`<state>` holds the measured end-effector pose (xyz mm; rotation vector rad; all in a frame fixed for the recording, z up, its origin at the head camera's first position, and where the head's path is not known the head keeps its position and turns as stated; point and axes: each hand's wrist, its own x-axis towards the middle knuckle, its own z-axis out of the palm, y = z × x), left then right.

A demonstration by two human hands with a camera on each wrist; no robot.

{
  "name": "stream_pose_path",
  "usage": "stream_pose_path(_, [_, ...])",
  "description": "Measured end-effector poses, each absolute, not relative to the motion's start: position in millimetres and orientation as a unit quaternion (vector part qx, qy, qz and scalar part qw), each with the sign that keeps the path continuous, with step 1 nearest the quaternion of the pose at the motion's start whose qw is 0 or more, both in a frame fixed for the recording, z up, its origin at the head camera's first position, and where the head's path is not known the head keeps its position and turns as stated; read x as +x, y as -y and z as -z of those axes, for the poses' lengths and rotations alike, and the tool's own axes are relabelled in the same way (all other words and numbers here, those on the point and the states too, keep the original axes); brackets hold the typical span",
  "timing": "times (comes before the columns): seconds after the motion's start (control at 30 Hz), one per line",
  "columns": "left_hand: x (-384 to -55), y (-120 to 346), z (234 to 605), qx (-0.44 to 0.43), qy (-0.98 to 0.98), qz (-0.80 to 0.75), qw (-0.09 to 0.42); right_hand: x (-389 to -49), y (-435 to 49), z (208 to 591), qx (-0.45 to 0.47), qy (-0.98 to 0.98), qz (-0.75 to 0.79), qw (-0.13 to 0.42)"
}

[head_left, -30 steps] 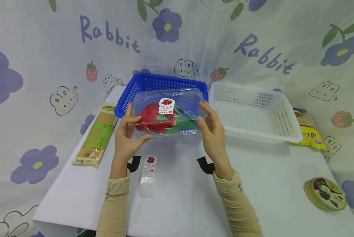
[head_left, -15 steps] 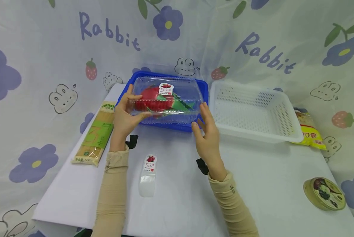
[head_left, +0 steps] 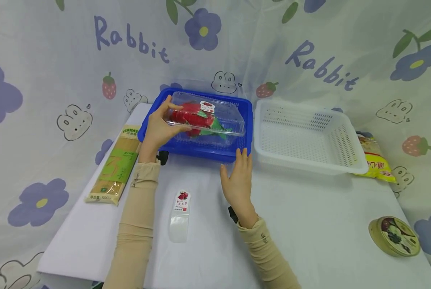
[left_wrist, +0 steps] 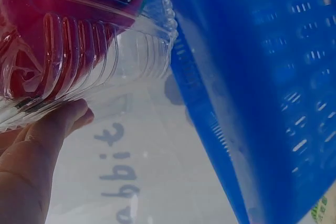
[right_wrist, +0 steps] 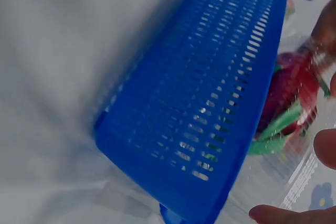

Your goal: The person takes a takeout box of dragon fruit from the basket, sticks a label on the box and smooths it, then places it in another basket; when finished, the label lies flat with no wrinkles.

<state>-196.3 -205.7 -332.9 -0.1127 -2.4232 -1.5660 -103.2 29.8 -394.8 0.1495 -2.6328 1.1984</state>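
Note:
A clear plastic clamshell box (head_left: pixel 227 111) with a red and green dragon fruit (head_left: pixel 188 114) inside sits tilted within the blue basket (head_left: pixel 208 155), its left end higher. My left hand (head_left: pixel 159 126) grips that left end between thumb and fingers; the left wrist view shows fingers (left_wrist: pixel 37 156) under the ribbed side. A white label (head_left: pixel 207 106) is stuck on the lid. My right hand (head_left: pixel 238 186), fingers straight, is off the box by the basket's front right edge. Whether its fingertips touch the basket, I cannot tell.
A white basket (head_left: pixel 309 160) stands right of the blue one, with a yellow packet (head_left: pixel 377 164) behind its right end. A noodle pack (head_left: pixel 116 166) lies left. A label strip (head_left: pixel 180 216) lies in front, and a round tin (head_left: pixel 395 237) stands far right.
The box has moved away from me and down into the blue basket, its right end dropping lower. My right hand has let go of it and drawn back toward me.

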Motion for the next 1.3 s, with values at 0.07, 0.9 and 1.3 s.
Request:
stream_pose_path(0.07, [-205.0,204.9,331.7,-0.044,0.838,0.53,0.121,-102.7,-28.0,398.0,0.038,0.908,-0.402,0.114])
stream_pose_path(0.9, [-274.7,202.0,335.6,-0.039,0.893,0.448,-0.007,-102.4,-25.9,424.7,0.005,0.904,-0.412,0.113])
stream_pose_path(1.3, [-279.4,204.5,330.9,-0.019,0.915,0.396,-0.074,-111.0,-30.1,424.0,0.017,0.899,-0.419,0.123])
